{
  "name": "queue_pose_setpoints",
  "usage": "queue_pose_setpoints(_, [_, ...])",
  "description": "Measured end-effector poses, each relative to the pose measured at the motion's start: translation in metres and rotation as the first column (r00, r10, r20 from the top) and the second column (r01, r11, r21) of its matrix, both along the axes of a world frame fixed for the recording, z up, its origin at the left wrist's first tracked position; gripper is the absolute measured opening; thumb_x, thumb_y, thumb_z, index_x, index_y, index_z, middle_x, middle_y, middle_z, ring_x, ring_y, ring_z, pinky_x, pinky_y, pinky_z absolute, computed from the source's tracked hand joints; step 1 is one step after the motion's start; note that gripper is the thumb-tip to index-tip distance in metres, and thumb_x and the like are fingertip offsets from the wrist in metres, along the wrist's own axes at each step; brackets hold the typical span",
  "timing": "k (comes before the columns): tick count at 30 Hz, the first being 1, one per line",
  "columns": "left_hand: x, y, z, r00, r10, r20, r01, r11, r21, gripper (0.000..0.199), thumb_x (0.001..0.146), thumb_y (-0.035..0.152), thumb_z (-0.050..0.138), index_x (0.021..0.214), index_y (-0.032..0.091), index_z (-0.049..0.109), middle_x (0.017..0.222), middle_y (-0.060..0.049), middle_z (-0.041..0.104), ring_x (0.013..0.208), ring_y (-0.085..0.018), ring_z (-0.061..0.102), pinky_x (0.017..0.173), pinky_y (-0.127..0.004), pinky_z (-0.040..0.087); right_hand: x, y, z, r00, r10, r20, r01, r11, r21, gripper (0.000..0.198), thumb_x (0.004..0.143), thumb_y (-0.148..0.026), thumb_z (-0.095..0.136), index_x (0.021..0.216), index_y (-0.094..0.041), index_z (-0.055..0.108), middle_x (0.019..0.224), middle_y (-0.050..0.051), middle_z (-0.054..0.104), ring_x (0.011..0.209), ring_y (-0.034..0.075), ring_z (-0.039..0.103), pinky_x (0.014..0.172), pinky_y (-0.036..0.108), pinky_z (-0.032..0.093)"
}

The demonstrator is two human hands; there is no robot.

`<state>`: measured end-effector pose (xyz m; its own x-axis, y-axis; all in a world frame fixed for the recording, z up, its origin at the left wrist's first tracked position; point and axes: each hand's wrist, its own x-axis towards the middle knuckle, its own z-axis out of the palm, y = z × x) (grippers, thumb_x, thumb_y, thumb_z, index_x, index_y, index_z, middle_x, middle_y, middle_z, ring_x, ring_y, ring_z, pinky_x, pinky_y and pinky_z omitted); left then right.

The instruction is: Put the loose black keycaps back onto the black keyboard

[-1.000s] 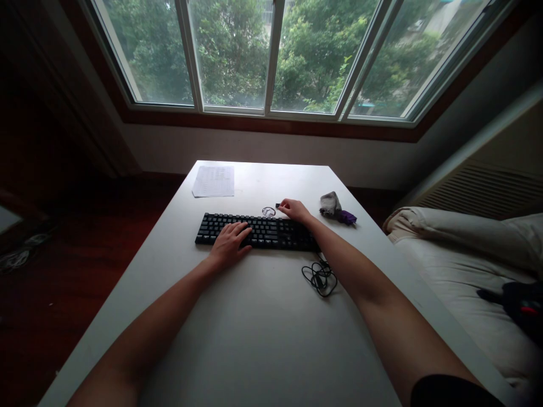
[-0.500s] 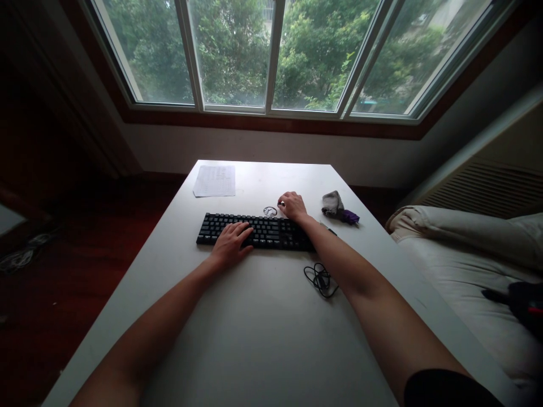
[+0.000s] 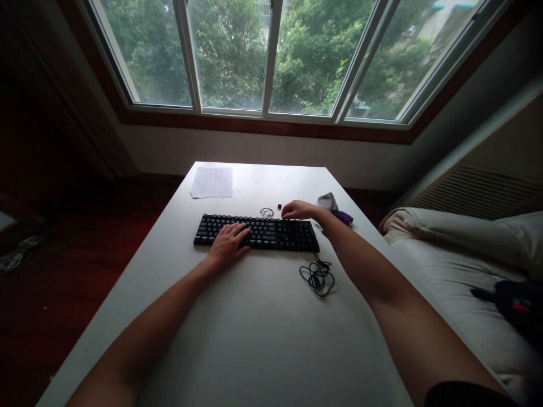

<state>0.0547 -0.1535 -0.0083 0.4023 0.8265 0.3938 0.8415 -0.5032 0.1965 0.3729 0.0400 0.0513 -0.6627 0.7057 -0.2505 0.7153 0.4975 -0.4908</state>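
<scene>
A black keyboard (image 3: 263, 232) lies across the white table. My left hand (image 3: 228, 240) rests on its left half, fingers stretched out and lightly apart, holding nothing. At the back edge of the keyboard, right of the middle, is my right hand (image 3: 299, 210), its fingers bent down and close together; whatever is between the fingertips is hidden. Just left of those fingertips sits a small black piece, apparently a keycap (image 3: 279, 206). Beside it lies a thin wire loop with a pale middle (image 3: 267, 212).
A coiled black cable (image 3: 318, 277) lies in front of the keyboard's right end. Printed paper (image 3: 212, 182) is at the back left. Grey cloth (image 3: 327, 200) and a purple bundle (image 3: 343, 217) sit partly behind my right forearm. A pale padded seat (image 3: 445, 271) stands to the right.
My right hand has let go of the small black piece, leaving it on the table, and has shifted right to the keyboard's back edge. My left hand stays on the keys.
</scene>
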Motion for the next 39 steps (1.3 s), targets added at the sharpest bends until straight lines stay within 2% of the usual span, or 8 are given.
queue_pose_setpoints(13, [-0.001, 0.000, -0.001, 1.000, -0.001, -0.009, 0.001, 1.000, 0.010, 0.055, 0.092, 0.042, 0.061, 0.143, 0.026, 0.053, 0.152, -0.008, 0.047, 0.140, -0.032, 0.041, 0.118, -0.052, 0.031, -0.009, -0.004, 0.000, 0.994, 0.066, 0.088, -0.071, 0.995, 0.063, 0.025, 0.080, -0.034, 0.066, 0.098, -0.021, 0.076, 0.093, 0.003, 0.073, 0.082, 0.018, 0.064, 0.069, 0.026, 0.043])
queue_pose_setpoints(22, [0.000, 0.000, 0.000, 1.000, -0.002, -0.012, 0.002, 1.000, 0.005, 0.055, 0.091, 0.041, 0.062, 0.144, 0.026, 0.053, 0.152, -0.008, 0.048, 0.140, -0.032, 0.041, 0.118, -0.053, 0.031, -0.009, -0.015, -0.012, 0.996, 0.041, 0.083, -0.054, 0.986, 0.157, 0.020, 0.079, -0.029, 0.068, 0.097, -0.020, 0.073, 0.091, 0.004, 0.071, 0.078, 0.018, 0.061, 0.068, 0.026, 0.041])
queue_pose_setpoints(27, [0.000, 0.000, 0.000, 1.000, -0.002, 0.000, 0.002, 1.000, 0.009, 0.055, 0.091, 0.040, 0.063, 0.143, 0.025, 0.054, 0.152, -0.009, 0.048, 0.140, -0.032, 0.041, 0.118, -0.052, 0.031, -0.002, -0.013, -0.015, 0.999, -0.020, -0.043, 0.022, 0.999, 0.043, 0.029, 0.086, -0.041, 0.064, 0.107, -0.022, 0.073, 0.101, 0.005, 0.072, 0.086, 0.019, 0.064, 0.075, 0.027, 0.045])
queue_pose_setpoints(30, [0.000, 0.000, 0.000, 1.000, -0.002, 0.002, 0.002, 1.000, 0.010, 0.055, 0.091, 0.041, 0.063, 0.143, 0.024, 0.054, 0.151, -0.010, 0.048, 0.140, -0.032, 0.041, 0.118, -0.052, 0.031, 0.002, -0.010, -0.021, 0.993, -0.081, -0.080, 0.086, 0.995, 0.057, 0.035, 0.089, -0.048, 0.060, 0.110, -0.022, 0.073, 0.104, 0.006, 0.072, 0.091, 0.021, 0.064, 0.080, 0.029, 0.046])
queue_pose_setpoints(34, [-0.001, 0.000, -0.002, 1.000, -0.002, -0.009, 0.002, 1.000, 0.009, 0.055, 0.091, 0.042, 0.062, 0.143, 0.025, 0.054, 0.152, -0.009, 0.048, 0.140, -0.032, 0.041, 0.118, -0.051, 0.031, 0.005, -0.008, -0.034, 0.996, -0.075, -0.048, 0.080, 0.993, 0.090, 0.037, 0.089, -0.052, 0.059, 0.103, -0.022, 0.075, 0.103, 0.006, 0.072, 0.092, 0.022, 0.063, 0.083, 0.030, 0.046])
queue_pose_setpoints(39, [-0.001, 0.001, -0.002, 1.000, -0.001, -0.011, 0.001, 1.000, 0.007, 0.055, 0.092, 0.043, 0.061, 0.144, 0.026, 0.053, 0.152, -0.008, 0.047, 0.141, -0.032, 0.040, 0.119, -0.053, 0.030, 0.006, -0.011, -0.046, 0.988, -0.098, -0.117, 0.107, 0.992, 0.070, 0.041, 0.090, -0.056, 0.055, 0.098, -0.020, 0.075, 0.098, 0.006, 0.071, 0.089, 0.021, 0.063, 0.080, 0.029, 0.047])
